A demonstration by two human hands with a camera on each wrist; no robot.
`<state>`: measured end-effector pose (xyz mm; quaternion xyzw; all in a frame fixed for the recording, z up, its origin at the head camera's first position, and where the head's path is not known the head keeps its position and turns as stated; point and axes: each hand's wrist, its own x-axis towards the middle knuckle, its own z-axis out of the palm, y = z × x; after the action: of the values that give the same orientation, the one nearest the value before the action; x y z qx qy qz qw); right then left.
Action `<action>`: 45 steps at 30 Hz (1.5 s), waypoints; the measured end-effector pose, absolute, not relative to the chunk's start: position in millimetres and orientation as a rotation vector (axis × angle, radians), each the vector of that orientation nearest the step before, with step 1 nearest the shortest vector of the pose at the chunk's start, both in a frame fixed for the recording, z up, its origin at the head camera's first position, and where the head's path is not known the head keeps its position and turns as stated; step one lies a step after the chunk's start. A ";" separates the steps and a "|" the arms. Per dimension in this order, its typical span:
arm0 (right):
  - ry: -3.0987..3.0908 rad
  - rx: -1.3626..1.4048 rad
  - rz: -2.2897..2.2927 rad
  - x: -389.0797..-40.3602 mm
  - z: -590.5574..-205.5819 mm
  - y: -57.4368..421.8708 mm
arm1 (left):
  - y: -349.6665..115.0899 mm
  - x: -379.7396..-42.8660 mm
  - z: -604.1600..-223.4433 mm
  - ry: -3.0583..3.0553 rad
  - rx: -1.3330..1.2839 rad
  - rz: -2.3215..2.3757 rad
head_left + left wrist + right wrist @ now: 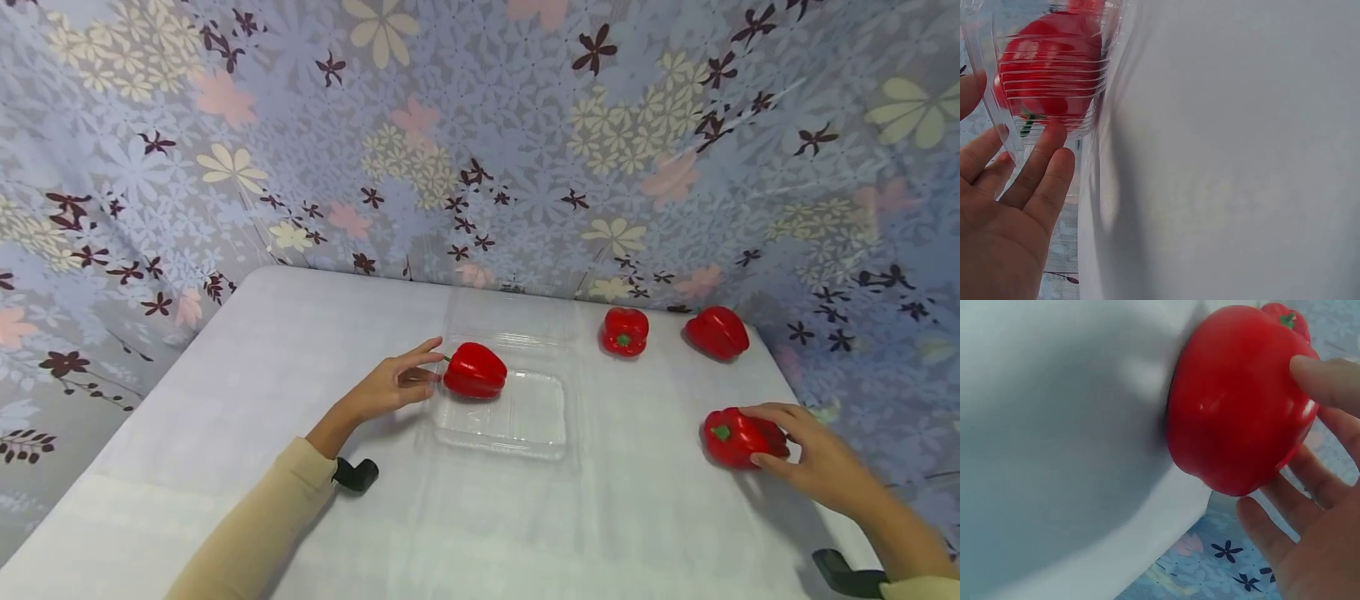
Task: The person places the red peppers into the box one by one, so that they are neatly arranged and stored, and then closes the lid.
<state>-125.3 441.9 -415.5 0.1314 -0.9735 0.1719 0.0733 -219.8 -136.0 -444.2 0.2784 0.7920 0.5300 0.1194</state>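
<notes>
A clear plastic container (525, 408) lies with its lid folded back, and a red bell pepper (475, 371) sits in its left part, stem toward the left. My left hand (393, 382) is at the container's left side, fingers fairly straight. In the left wrist view those fingertips touch the ribbed clear wall, and the pepper (1054, 62) shows through it. On the right, my right hand (817, 454) holds another red bell pepper (738, 437), its green stem facing left. The right wrist view shows the thumb and fingers around this pepper (1235, 406), which is at the table surface.
Two more red bell peppers, one upright-looking (624, 332) and one on its side (717, 333), rest near the back right edge of the white-covered table (300, 325). A floral curtain (480, 167) hangs right behind the table. Black wrist mounts (356, 475) project below both arms.
</notes>
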 end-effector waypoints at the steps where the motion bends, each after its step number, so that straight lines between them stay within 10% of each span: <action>1: -2.904 0.387 0.507 -125.3 -416.6 439.5 | -136.5 -219.5 -443.2 2.314 0.810 1.546; 45: -2.905 0.367 0.451 -110.7 -425.6 416.6 | -143.7 -223.8 -443.2 2.248 0.839 1.559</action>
<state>-110.7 416.6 -425.6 0.1233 -0.9766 0.1517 0.0895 -223.8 -143.7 -443.2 0.2903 0.7780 0.5395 0.1394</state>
